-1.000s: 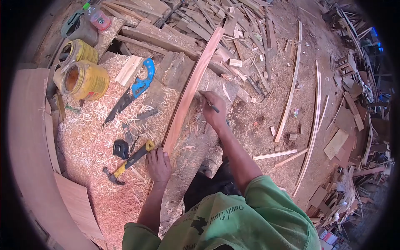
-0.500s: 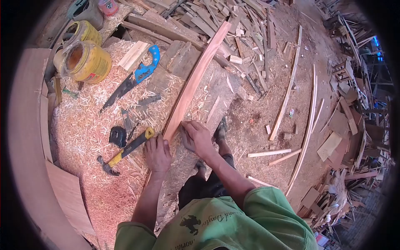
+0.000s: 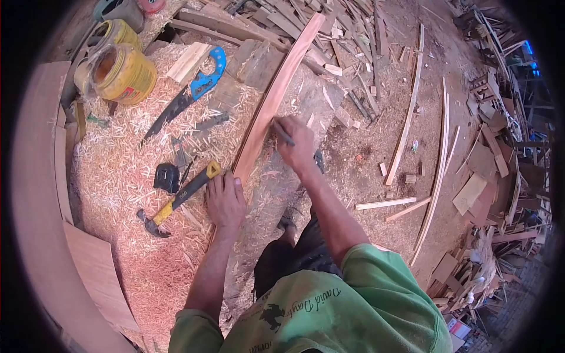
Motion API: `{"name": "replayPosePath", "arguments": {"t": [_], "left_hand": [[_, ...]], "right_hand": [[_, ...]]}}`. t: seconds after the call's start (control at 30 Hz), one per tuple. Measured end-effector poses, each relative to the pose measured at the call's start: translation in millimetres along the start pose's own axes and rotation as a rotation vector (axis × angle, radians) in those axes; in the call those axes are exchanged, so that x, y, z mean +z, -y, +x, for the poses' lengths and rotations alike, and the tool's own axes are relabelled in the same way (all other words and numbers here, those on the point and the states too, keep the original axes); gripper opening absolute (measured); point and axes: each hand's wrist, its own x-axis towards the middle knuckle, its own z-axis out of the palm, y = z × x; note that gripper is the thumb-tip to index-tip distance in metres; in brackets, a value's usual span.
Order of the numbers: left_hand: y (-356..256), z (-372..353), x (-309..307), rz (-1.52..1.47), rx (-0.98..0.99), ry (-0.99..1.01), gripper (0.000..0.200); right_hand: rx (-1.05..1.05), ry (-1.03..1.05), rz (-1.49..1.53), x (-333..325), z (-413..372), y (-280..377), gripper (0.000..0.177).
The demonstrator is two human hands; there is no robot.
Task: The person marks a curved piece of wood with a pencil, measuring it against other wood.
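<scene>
A long, curved reddish wooden strip (image 3: 271,106) runs up and away across the shaving-covered bench. My left hand (image 3: 226,200) is at its near end, with the fingers over the left side and the thumb against the wood. On the strip's right edge, my right hand (image 3: 296,143) is closed around a dark grey flat piece (image 3: 283,133), perhaps folded sandpaper. Just left of my left hand lies a claw hammer (image 3: 179,199) with a black and yellow handle. A black tape measure (image 3: 167,177) sits beside it, and a blue-handled handsaw (image 3: 191,94) lies farther off.
Opened yellow plastic jars (image 3: 126,76) stand at the far left. A pale wood block (image 3: 189,61) lies by the saw. Long wooden strips (image 3: 406,112) and offcuts litter the floor at right. Scrap wood (image 3: 491,153) is heaped along the far right.
My right hand has slid up and away along the strip's edge with the grey piece. My left hand stays at the near end. The view has shifted slightly.
</scene>
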Motion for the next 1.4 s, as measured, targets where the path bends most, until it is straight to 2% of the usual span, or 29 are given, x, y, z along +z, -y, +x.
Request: {"name": "replayPosePath", "arguments": {"t": [0.1,0.23,0.33,0.37,0.4,0.43,0.5,0.6,0.73,0.83,0.93,1.03,1.07,1.13,1.17,1.2,1.27,1.4], "left_hand": [[-2.8,2.0,-5.6,-0.034,-0.024,0.036,0.040],[1.0,-1.4,-2.1,-0.120,0.003,-0.057,0.039],[2.6,-1.0,-4.2,-0.111,0.017,-0.067,0.039],[1.7,-1.0,-4.6,-0.108,0.011,-0.058,0.039],[0.1,-1.9,-4.6,-0.108,0.006,-0.046,0.038],[-0.1,-2.3,-3.7,-0.099,0.009,-0.052,0.038],[1.1,-2.2,-2.1,-0.079,0.020,-0.061,0.038],[1.3,-2.4,-1.0,-0.071,0.012,-0.050,0.037],[1.4,-1.2,-1.3,-0.059,0.024,-0.069,0.036],[-0.1,-0.7,-0.6,-0.050,0.035,-0.070,0.036],[-0.6,0.1,-1.4,-0.037,0.046,-0.074,0.036],[-0.9,0.5,-1.7,-0.039,0.027,-0.053,0.036],[-1.7,-3.0,-3.2,-0.050,0.021,-0.040,0.035],[-1.4,2.5,-1.3,-0.055,0.035,-0.048,0.035],[-0.1,0.6,1.6,-0.050,0.041,-0.058,0.035],[0.5,-1.5,3.3,-0.045,0.040,-0.065,0.035],[-0.4,-1.4,1.2,-0.039,0.047,-0.057,0.035],[-0.5,0.3,2.1,-0.029,0.057,-0.041,0.036]], "right_hand": [[-0.050,0.072,0.050,23.1,-59.9,9.7,0.032],[-0.155,0.188,0.151,16.0,-123.0,34.9,0.041],[-0.124,0.236,0.142,7.6,-98.9,16.5,0.037],[-0.042,0.111,0.204,3.8,-80.4,10.0,0.028],[-0.128,-0.119,0.028,12.6,-57.8,-9.4,0.023],[-0.114,-0.238,0.074,10.6,-33.1,-14.8,0.021],[-0.011,-0.208,0.049,4.4,1.2,-22.7,0.025],[-0.016,-0.182,0.079,7.7,21.5,-24.4,0.027],[0.035,-0.110,0.062,8.4,19.1,-25.4,0.026],[-0.022,-0.134,0.040,10.4,14.7,-22.3,0.026],[0.087,-0.018,0.102,14.2,-10.5,-4.2,0.026],[-0.133,0.132,0.110,3.6,-50.5,2.7,0.028],[-0.123,0.135,0.136,-0.6,-51.4,-3.5,0.026],[-0.113,0.102,0.185,-5.3,-30.8,-18.8,0.023],[-0.084,-0.124,0.183,-1.5,-14.3,-26.1,0.021],[-0.103,-0.242,0.083,-9.3,9.3,-30.8,0.022],[-0.033,-0.288,0.077,-15.6,52.2,-47.5,0.022],[-0.066,-0.336,0.095,-8.5,105.9,-81.9,0.023]]}}
